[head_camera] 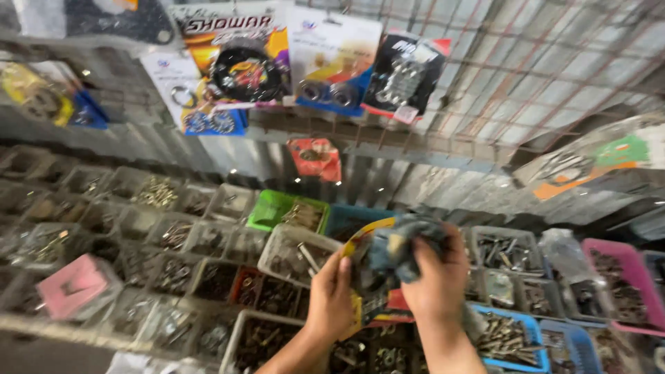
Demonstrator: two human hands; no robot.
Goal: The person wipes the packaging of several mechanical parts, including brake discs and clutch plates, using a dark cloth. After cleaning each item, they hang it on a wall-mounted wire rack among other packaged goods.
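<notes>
Hands: we count two, both ours, rising from the lower middle of the frame.
Right hand [438,280]: its fingers are closed around a grey-blue rag [400,244], bunched just above the knuckles, right of the frame's centre.
Left hand [331,296]: we see its fingers curled against a flat packet with a yellow edge [357,244], which stands between the two hands; whether they actually pinch it, we cannot tell through the blur.
Rag and packet: they touch, the rag lying over the packet's upper right part.
Trays: we see many small open bins [166,239] of bolts, nuts and other metal pieces filling the lower half of the frame, too many and too blurred to count exactly.
Coloured trays: we count one green tray [271,208] at centre, one pink basket [627,273] at far right, and two blue baskets [528,339] at lower right.
Pink bag: one [73,284], at lower left, resting on the bins.
Clear tub: one [294,255], just left of the left hand, holding long bolts.
Hanging cards: we count about five packaged parts [239,59] across the upper middle of the frame, one small red packet [315,158] below them, and one blue and yellow packet [41,97] at upper left.
Wire mesh [540,62]: one panel, upper right, in front of corrugated sheeting.
</notes>
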